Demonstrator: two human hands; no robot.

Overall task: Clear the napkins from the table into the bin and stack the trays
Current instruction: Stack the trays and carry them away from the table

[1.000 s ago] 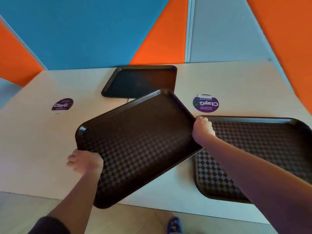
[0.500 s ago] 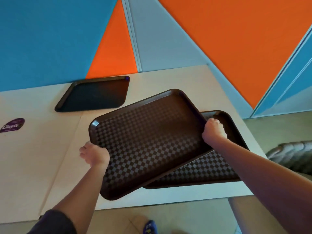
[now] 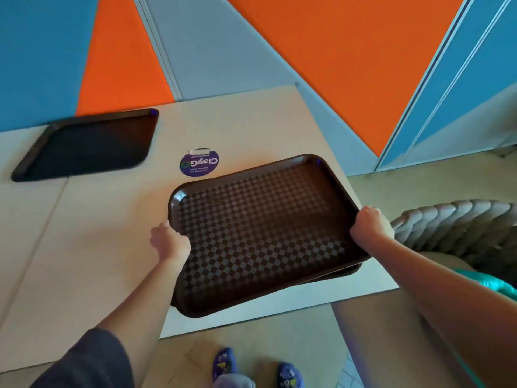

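Note:
A dark brown checkered tray point(image 3: 260, 231) is held by both hands over a second brown tray point(image 3: 351, 271), of which only a strip of rim shows at the lower right. My left hand point(image 3: 169, 242) grips the held tray's left edge. My right hand point(image 3: 370, 229) grips its right edge. The two trays are nearly lined up at the table's right front corner. A third dark tray point(image 3: 89, 144) lies flat at the back left of the table. No napkins are in view.
The pale table point(image 3: 84, 233) bears a round purple sticker point(image 3: 199, 163) behind the held tray. A grey ribbed seat back point(image 3: 458, 228) stands to the right of the table. Orange, blue and grey wall panels rise behind. My feet in blue shoes point(image 3: 223, 365) are on the floor below.
Both hands have carried the tray to the right and lowered it over the second tray, turning it so the edges nearly match. The view has swung to the right.

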